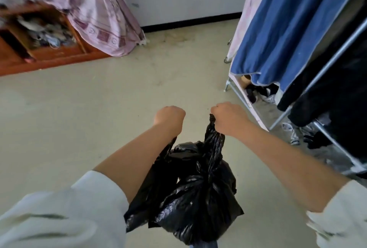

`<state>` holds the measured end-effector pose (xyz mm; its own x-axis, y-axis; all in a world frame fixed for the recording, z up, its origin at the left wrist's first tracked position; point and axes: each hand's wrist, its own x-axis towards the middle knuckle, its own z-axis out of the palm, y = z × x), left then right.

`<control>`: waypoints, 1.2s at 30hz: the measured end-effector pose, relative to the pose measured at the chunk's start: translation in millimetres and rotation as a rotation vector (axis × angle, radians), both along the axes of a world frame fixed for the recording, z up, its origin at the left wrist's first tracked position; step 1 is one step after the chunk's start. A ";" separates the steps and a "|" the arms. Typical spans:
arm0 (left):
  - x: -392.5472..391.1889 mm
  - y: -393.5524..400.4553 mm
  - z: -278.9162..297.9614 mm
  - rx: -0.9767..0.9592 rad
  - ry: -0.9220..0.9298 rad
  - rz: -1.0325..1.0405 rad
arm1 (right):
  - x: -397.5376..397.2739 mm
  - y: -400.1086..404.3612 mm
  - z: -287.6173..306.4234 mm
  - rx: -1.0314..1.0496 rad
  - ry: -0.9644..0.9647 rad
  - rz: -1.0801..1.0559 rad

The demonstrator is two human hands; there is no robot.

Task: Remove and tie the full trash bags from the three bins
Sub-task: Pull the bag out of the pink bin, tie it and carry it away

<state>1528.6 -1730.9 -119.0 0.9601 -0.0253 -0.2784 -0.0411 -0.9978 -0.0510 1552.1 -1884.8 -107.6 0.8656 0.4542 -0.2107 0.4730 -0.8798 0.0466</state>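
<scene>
A full black trash bag (190, 194) hangs in the air below my forearms, over the pale floor. My left hand (169, 117) is fisted on one twisted ear of the bag, which runs down under my wrist. My right hand (228, 117) is fisted on the other ear, a stretched black strand rising from the bag's mouth. The two fists are held apart, a hand's width between them. The mouth of the bag is gathered and creased between the two ears. No bin shows in this view.
A low wooden shelf unit (49, 53) with clutter stands at the back left, draped with a pink patterned cloth (103, 19). A metal clothes rack (317, 81) with a blue cover and dark garments fills the right side. Shoes lie under it.
</scene>
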 end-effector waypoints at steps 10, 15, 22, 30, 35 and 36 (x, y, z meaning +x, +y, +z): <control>255.3 46.2 57.7 0.067 0.005 0.119 | 276.4 54.4 50.9 0.039 0.007 0.072; 415.9 61.9 72.3 0.057 -0.071 0.128 | 436.6 76.1 64.6 0.026 -0.064 -0.002; 654.3 93.9 96.2 0.045 -0.191 0.027 | 672.1 96.5 84.0 0.006 -0.072 -0.172; 937.9 104.0 114.3 0.044 -0.234 -0.042 | 936.1 103.1 104.0 0.027 -0.078 -0.221; 1117.1 83.9 105.2 0.070 -0.225 -0.069 | 1114.4 94.3 92.5 0.014 -0.055 -0.160; 1152.1 79.9 103.9 0.071 -0.218 -0.066 | 1150.6 91.8 91.0 0.006 -0.047 -0.152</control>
